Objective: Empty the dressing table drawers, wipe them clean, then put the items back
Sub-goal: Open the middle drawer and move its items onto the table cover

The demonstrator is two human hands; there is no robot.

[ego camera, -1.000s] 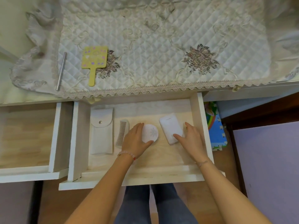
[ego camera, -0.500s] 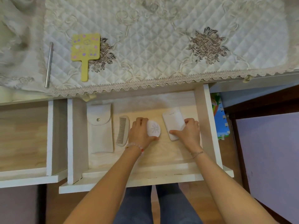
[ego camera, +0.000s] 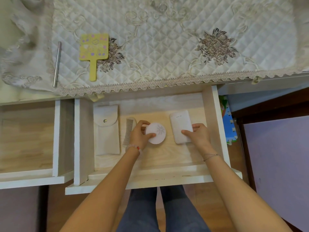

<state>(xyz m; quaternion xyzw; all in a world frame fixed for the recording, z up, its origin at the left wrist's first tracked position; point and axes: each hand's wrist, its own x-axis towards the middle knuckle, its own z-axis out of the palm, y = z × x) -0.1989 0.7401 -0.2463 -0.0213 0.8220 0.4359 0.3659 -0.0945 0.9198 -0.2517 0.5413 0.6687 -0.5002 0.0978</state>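
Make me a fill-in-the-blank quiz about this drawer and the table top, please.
1. The left hand grips the leaf-printed case, which is ____ in shape.
2. The right hand pinches the flat white case, shaped like a ____.
3. Between the snap pouch and the left hand lies a ____.
4. The handled paddle on the quilted cloth is coloured ____.
Missing words: round; rectangle; comb; yellow.

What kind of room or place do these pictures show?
Probably a bedroom or dressing area at home: a quilted embroidered cover with a yellow hand mirror on it, and an open drawer holding a comb and a snap pouch.
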